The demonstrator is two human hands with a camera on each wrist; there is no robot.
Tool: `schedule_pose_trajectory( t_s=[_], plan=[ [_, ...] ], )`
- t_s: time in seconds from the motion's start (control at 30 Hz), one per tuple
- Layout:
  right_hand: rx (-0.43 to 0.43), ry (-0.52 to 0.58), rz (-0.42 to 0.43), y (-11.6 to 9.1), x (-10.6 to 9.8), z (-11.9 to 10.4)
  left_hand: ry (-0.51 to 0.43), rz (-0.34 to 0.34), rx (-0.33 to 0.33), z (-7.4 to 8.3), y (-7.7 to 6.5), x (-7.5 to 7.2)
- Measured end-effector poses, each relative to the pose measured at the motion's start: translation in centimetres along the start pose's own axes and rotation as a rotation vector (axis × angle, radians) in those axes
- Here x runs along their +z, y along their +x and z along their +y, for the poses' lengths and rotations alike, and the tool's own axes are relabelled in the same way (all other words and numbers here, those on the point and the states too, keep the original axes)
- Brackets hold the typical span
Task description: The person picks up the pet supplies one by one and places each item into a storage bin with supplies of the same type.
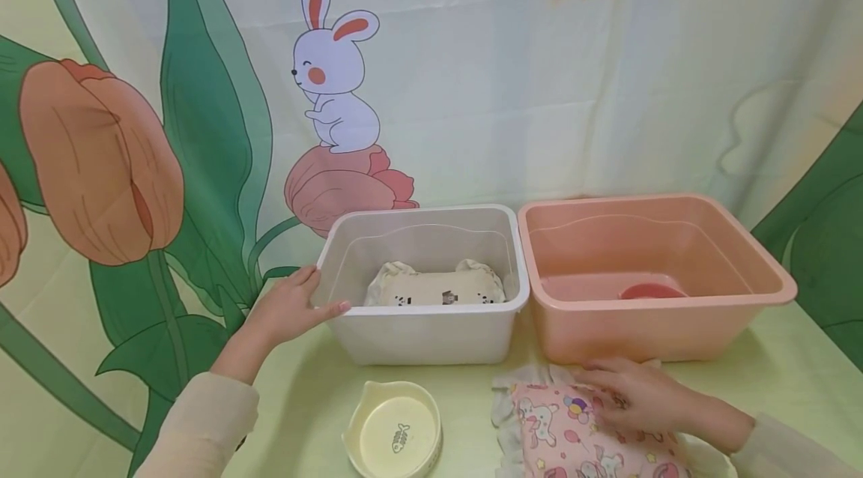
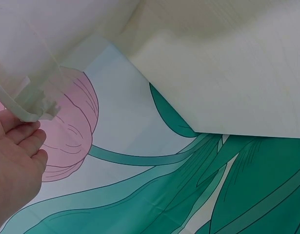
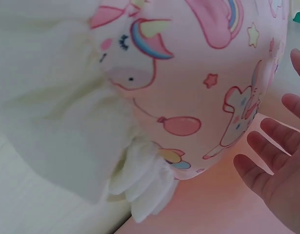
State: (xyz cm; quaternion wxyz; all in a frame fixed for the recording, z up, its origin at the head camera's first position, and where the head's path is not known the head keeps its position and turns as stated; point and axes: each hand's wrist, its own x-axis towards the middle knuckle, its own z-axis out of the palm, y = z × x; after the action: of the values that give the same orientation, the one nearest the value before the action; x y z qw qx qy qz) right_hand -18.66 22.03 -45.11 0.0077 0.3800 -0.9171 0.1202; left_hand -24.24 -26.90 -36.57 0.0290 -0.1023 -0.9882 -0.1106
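My left hand (image 1: 291, 307) grips the left front corner of the white plastic tub (image 1: 425, 336), thumb along the front edge. In the left wrist view its fingers (image 2: 30, 139) sit curled at the tub's rim. A cream pillow (image 1: 438, 289) with small animal prints lies inside that tub. My right hand (image 1: 640, 395) is over the far part of a pink pillow (image 1: 559, 433) printed with unicorns and edged with white ruffles. Seen from the right wrist, its fingers (image 3: 274, 158) are spread and loosely bent beside the pillow, with nothing pinched between them.
To the right of the white tub stands a pink tub (image 1: 627, 332), with a reddish round dish (image 1: 650, 291) inside. A pale yellow cat-eared bowl (image 1: 398, 437) with a fish print sits in front. Behind hangs a printed cloth (image 1: 485, 88) with tulips and a rabbit.
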Motion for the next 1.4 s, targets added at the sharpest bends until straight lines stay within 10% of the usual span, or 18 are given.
schedule_pose_trajectory(
  t_s=[1.4],
  plan=[
    [0.027, 0.068, -0.130, -0.7, 0.8, 1.7, 0.003, -0.002, -0.006, 0.0, 0.0, 0.0]
  ],
)
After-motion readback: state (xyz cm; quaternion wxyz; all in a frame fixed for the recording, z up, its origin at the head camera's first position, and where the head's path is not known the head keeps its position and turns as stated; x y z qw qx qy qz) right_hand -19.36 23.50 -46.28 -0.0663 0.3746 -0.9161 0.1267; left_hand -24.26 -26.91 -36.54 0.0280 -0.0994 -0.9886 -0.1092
